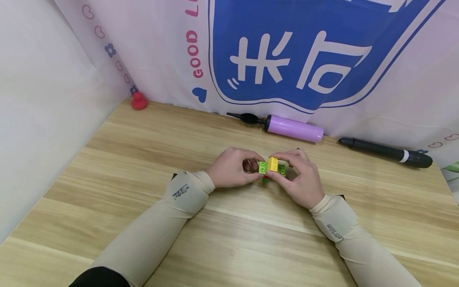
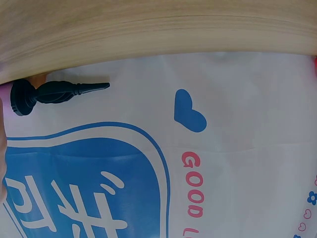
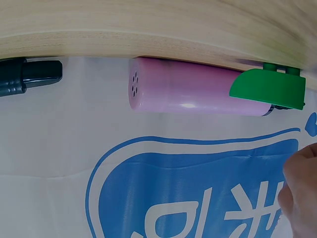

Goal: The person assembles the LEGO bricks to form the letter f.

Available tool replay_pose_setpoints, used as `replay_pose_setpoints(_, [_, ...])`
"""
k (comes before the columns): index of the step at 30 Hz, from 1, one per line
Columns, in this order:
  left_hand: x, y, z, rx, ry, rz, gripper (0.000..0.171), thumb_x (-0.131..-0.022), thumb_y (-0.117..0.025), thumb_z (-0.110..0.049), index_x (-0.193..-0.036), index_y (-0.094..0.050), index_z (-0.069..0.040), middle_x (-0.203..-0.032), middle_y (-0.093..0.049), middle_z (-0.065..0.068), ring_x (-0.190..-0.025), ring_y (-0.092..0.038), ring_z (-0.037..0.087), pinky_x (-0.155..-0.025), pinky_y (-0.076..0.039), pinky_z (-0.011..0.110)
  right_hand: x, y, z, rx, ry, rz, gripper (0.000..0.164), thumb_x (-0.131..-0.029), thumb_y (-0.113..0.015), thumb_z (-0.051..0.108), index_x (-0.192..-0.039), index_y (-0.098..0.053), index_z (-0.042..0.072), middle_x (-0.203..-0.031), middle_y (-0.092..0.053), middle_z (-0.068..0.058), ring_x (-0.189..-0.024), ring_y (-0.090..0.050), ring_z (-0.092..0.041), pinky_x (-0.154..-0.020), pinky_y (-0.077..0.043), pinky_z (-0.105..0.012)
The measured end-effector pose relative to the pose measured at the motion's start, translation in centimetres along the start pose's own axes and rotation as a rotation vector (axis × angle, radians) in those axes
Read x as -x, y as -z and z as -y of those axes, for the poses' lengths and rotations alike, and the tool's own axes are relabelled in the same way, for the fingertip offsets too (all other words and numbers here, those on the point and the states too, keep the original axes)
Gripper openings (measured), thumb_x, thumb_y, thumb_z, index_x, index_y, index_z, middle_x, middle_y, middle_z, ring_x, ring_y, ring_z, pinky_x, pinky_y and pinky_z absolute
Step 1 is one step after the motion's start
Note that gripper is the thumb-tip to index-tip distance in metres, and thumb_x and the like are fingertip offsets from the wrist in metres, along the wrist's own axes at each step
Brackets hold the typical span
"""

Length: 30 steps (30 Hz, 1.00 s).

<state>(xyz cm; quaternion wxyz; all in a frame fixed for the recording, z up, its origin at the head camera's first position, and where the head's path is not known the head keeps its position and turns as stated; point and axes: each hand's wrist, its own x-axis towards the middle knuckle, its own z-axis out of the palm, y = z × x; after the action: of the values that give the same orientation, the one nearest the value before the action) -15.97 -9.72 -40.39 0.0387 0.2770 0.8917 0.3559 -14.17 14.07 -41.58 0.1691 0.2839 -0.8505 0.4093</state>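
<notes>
Above the middle of the table, my two hands meet at a small cluster of toy building bricks. Thumb and fingers of my left hand (image 1: pixel 234 167) pinch the light green brick (image 1: pixel 262 167) from the left. My right hand (image 1: pixel 301 175) pinches a yellow brick (image 1: pixel 273 164) with thumb and forefinger. Behind the yellow one shows a darker green studded brick (image 1: pixel 282 170), and a little red and green peeks out below. In the right wrist view, a green brick with a curved end (image 3: pixel 270 89) stands out. How firmly the bricks are joined is hidden by the fingers.
A purple hand pump (image 1: pixel 295 128) with a black nozzle lies along the back edge. To its right is a black cylindrical tool (image 1: pixel 387 152) with a white band. A red rubber duck (image 1: pixel 139 101) sits in the far left corner. A printed cloth (image 1: pixel 150 52) hangs behind.
</notes>
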Motion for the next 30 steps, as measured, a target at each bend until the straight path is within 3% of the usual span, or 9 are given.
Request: replay_pose_setpoints(30, [-0.09,0.02,0.00,-0.003,-0.005,-0.002,0.036,-0.091,-0.085,-0.028,-0.123,-0.078,-0.014,-0.094,-0.076,-0.006,-0.083,-0.069,0.005,-0.076,-0.057,0.020,-0.06,-0.10,-0.16,0.049,-0.052,0.082,0.044,-0.084,-0.091,0.017,-0.124,-0.076,0.010,-0.112,-0.073,-0.008,-0.096,-0.057,-0.016,-0.073,-0.048,-0.037])
